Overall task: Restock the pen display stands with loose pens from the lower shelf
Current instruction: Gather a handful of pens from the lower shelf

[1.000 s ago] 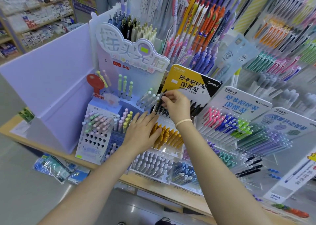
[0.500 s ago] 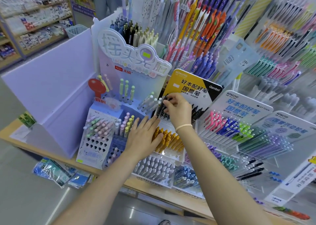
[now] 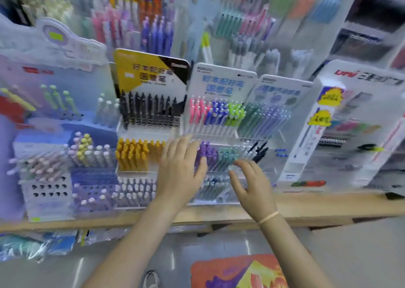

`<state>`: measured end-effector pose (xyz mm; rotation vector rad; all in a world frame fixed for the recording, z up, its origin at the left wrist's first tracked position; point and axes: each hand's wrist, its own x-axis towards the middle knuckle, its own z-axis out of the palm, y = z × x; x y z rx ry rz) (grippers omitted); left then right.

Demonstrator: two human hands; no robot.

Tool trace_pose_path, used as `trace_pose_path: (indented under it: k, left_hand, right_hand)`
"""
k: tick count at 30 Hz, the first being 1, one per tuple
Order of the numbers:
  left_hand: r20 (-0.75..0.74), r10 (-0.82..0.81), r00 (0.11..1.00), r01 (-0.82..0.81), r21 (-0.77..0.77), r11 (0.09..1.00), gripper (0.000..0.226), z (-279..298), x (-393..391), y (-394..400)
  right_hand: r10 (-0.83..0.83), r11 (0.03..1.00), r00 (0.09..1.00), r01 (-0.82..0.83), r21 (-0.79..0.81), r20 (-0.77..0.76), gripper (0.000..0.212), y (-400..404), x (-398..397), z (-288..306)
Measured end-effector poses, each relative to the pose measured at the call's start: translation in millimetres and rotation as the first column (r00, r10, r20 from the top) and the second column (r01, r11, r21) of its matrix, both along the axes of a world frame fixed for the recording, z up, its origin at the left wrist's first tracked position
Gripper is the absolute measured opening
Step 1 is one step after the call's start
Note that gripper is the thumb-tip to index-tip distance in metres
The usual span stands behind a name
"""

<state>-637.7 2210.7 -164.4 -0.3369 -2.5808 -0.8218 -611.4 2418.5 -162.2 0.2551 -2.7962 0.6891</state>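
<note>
1. The picture is blurred, so fine counts are unsure. From far left: a white peg stand (image 3: 47, 191) holds pastel pens in its upper holes, and about ten lower holes show dark and vacant. That is a likely place to restock.
2. Next to it, a blue tiered stand (image 3: 92, 178) carries pastel and yellow-capped pens; the number is too smeared to give.
3. Behind the yellow-and-black card (image 3: 151, 70) stands one row of black pens (image 3: 151, 112), about nine. Below them are orange pens (image 3: 135, 154), roughly a dozen in two rows.
4. The left hand (image 3: 179, 173) lies flat with straight fingers over the clear acrylic stand (image 3: 210, 134), at its middle tier between the orange pens and the purple pens (image 3: 207, 154). It holds nothing.
5. The right hand (image 3: 249, 182) hovers just in front of the teal pens (image 3: 228, 156) with fingers spread and lightly bent, also holding nothing that I can see.
6. Higher and to the right sit pink, blue and green pens (image 3: 214, 114), three colour groups, then a muted row too blurred to count.
7. Two hands, no pen in either: I judge the step to be looking over or tidying the middle tier, between placements.
8. The loose stock appears to lie in plastic packets (image 3: 32, 244) on the lower shelf at bottom left. The next move calls for reaching down there, pinching a few pens, and matching their colour to a vacant slot.
</note>
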Motion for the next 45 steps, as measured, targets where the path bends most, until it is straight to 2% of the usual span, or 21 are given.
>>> trace_pose_path:
  k: [4,9,12,15,19,22,26,30,33,35,38,41,45]
  left_hand:
    - [0.076,-0.37,0.926,0.375,-0.083,0.923,0.046,-22,33,156]
    - [0.301,-0.553,0.777,0.615,-0.174,0.769,0.047,-65,96,332]
    - [0.393,-0.579,0.714,0.68,-0.193,0.707,0.05,-96,133,418]
    - [0.513,-0.558,0.653,0.725,-0.21,0.655,0.057,-152,147,486]
    - [0.598,-0.513,0.615,0.752,-0.249,0.611,0.069,-276,138,552]
    - [0.631,-0.425,0.649,0.687,-0.245,0.684,0.072,-387,106,597]
    - [0.579,-0.343,0.739,0.533,-0.191,0.825,0.089,-522,43,654]
    - [0.443,-0.301,0.845,0.446,-0.272,0.853,0.098,-601,-29,711]
    - [0.372,-0.284,0.884,0.418,-0.356,0.836,0.125,-626,-73,748]
    - [0.361,-0.304,0.882,0.436,-0.376,0.817,0.133,-634,-93,767]
    - [0.343,-0.364,0.866,0.479,-0.358,0.802,0.132,-639,-117,788]
    - [0.33,-0.437,0.837,0.537,-0.341,0.771,0.129,-637,-128,801]
    - [0.305,-0.566,0.766,0.642,-0.309,0.702,0.123,-632,-140,818]
  right_hand:
    - [-0.315,0.949,0.949,0.315,-0.006,0.0,0.041,145,86,-24]
    - [-0.605,0.796,0.794,0.605,0.012,0.059,0.043,311,193,-66]
    - [-0.693,0.72,0.712,0.69,0.073,0.115,0.047,392,230,-105]
    - [-0.724,0.688,0.662,0.716,0.122,0.197,0.053,456,236,-166]
    - [-0.731,0.665,0.61,0.738,0.114,0.307,0.062,527,223,-293]
    - [-0.701,0.646,0.559,0.761,0.061,0.442,0.072,573,201,-406]
    - [-0.674,0.622,0.583,0.779,-0.076,0.454,0.09,623,141,-532]
    - [-0.69,0.664,0.685,0.728,-0.171,0.236,0.103,681,78,-610]
    - [-0.694,0.692,0.709,0.705,-0.157,0.125,0.119,720,41,-636]
    - [-0.662,0.735,0.746,0.664,-0.137,0.066,0.128,737,22,-644]
    - [-0.666,0.737,0.746,0.66,-0.145,0.007,0.14,758,-2,-649]
    - [-0.704,0.708,0.709,0.7,-0.095,-0.026,0.139,767,-9,-649]
    - [-0.674,0.727,0.737,0.654,-0.208,-0.039,0.134,771,-8,-652]
